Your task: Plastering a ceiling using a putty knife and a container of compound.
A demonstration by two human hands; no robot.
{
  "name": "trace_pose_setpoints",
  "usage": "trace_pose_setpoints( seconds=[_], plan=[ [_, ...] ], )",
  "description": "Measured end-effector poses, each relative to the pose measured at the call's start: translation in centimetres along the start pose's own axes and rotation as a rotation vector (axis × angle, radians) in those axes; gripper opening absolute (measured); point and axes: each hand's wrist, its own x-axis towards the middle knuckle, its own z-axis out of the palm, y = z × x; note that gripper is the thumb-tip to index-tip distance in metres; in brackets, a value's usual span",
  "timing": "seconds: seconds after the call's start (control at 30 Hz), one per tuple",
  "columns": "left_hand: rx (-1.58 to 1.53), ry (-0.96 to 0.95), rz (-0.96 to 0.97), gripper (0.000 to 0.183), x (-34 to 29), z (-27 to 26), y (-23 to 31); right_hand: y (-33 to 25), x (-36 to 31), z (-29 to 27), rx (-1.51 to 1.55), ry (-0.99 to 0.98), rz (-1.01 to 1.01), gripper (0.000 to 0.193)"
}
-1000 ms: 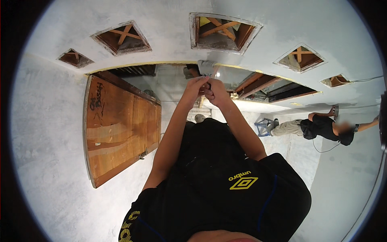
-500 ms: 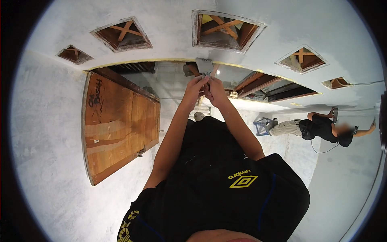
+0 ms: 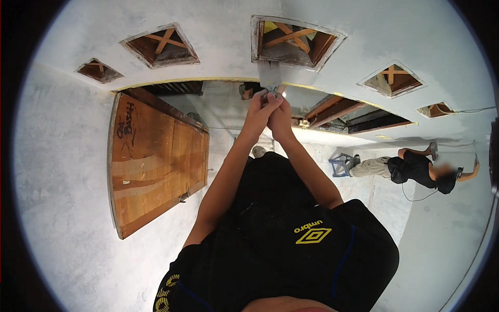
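Both my arms reach up to the wall above the doorway. My left hand [image 3: 255, 110] and my right hand [image 3: 280, 113] are pressed together, fingers closed around the handle end of a putty knife [image 3: 269, 76]. Its flat grey blade lies at the wall just below the middle vent opening [image 3: 253, 41]. The handle is mostly hidden by my fingers.
A wooden door [image 3: 161, 166] stands open at left. Several vent openings with crossed wooden slats line the wall above the yellow-edged doorway. At right, another person [image 3: 421, 169] stands on a blue stool [image 3: 341, 165], arms raised to the wall.
My hands and the putty knife have moved a little farther up the wall, bringing the blade close to the middle vent's lower edge. The other person's raised hand has shifted slightly.
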Motion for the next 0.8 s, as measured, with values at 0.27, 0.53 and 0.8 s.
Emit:
trace_pose_setpoints(
  seconds=[0.27, 0.53, 0.8],
  plan=[
    [0.095, 0.012, -0.07, 0.067, 2.2, -2.5, -6.1, 5.2, 1.6, -3.0, 0.243, -0.108, 0.456, 0.031],
    [0.021, 0.003, -0.181, 0.054, 1.6, -3.0, -6.5, 5.3, 1.4, -3.2, 0.18, -0.076, 0.491, 0.031],
    [-0.073, -0.028, 0.051, 0.064, -0.3, -0.9, -2.0, -0.6, -0.2, 0.1, 0.065, -0.01, 0.179, 0.027]
  ],
)
